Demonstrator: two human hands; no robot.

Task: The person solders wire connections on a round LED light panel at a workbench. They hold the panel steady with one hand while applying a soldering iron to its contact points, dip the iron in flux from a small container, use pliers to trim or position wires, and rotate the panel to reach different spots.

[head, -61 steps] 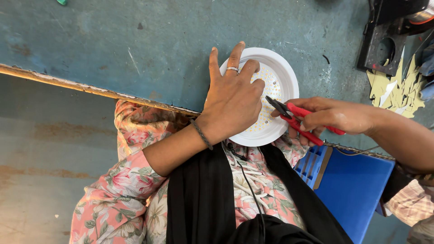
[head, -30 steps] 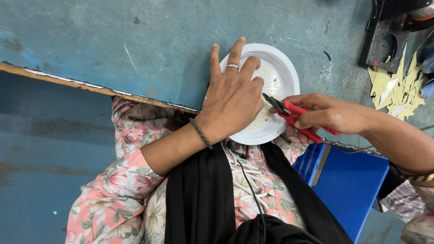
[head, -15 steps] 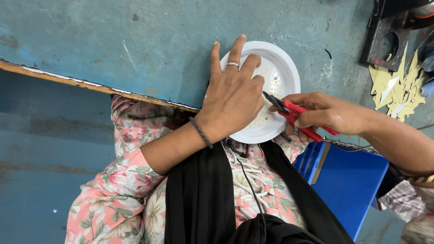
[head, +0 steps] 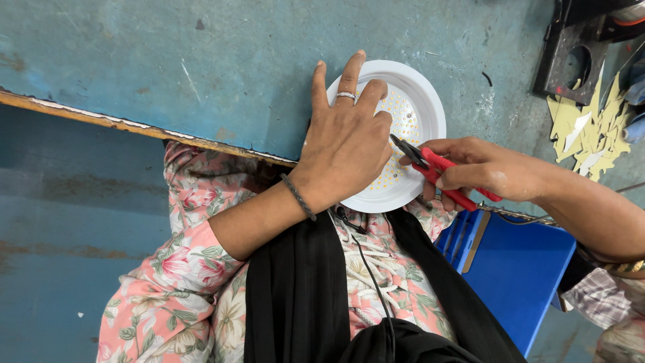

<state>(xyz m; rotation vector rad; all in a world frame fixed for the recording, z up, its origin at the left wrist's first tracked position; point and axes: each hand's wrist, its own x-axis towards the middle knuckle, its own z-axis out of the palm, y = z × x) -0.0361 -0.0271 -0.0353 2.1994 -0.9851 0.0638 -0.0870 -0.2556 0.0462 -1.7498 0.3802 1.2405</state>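
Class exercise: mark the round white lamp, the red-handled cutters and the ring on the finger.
round white lamp (head: 422, 94), head view, upper rim.
red-handled cutters (head: 438, 163), head view, red handle.
ring (head: 345, 96), head view, the band.

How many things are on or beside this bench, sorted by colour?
White: 1, round light panel under the left hand
Red: 1, red-handled cutters in the right hand
Blue: 1, blue crate
Black: 1, black block
Total: 4

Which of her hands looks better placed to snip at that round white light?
Probably the right hand: it grips the red-handled cutters, tips at the white light panel. The left hand lies flat on it, holding it down.
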